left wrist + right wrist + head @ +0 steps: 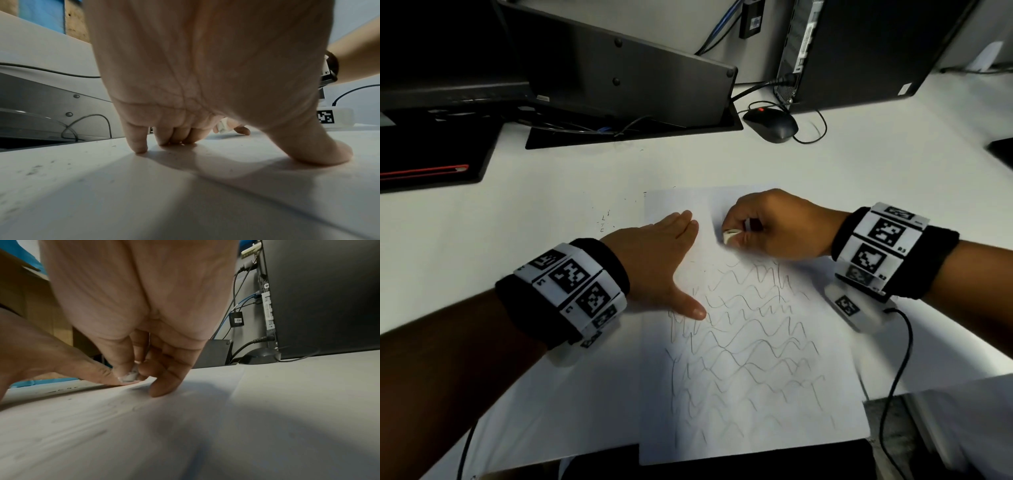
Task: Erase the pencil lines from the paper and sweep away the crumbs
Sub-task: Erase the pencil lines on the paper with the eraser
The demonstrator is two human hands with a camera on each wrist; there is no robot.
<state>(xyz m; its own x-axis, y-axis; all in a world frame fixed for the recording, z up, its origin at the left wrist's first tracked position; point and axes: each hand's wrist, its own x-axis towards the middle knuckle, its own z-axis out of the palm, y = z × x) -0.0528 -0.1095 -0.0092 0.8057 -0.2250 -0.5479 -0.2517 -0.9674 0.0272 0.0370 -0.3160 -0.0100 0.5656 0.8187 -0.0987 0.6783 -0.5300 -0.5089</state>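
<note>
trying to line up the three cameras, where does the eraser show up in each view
Head: the eraser is upper centre, pinched in the right hand on the paper.
Left wrist: a small white piece right of centre, behind the left hand.
Right wrist: left of centre, between thumb and fingertips.
Shared landmark: the black mouse shows in head and right wrist; not visible in left wrist.

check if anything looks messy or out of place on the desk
Dark crumbs are scattered on the desk left of the paper. The sheet lies slightly askew, its near edge over the desk's front edge. Otherwise nothing odd: left hand flat on it, right hand pinching the eraser.
</note>
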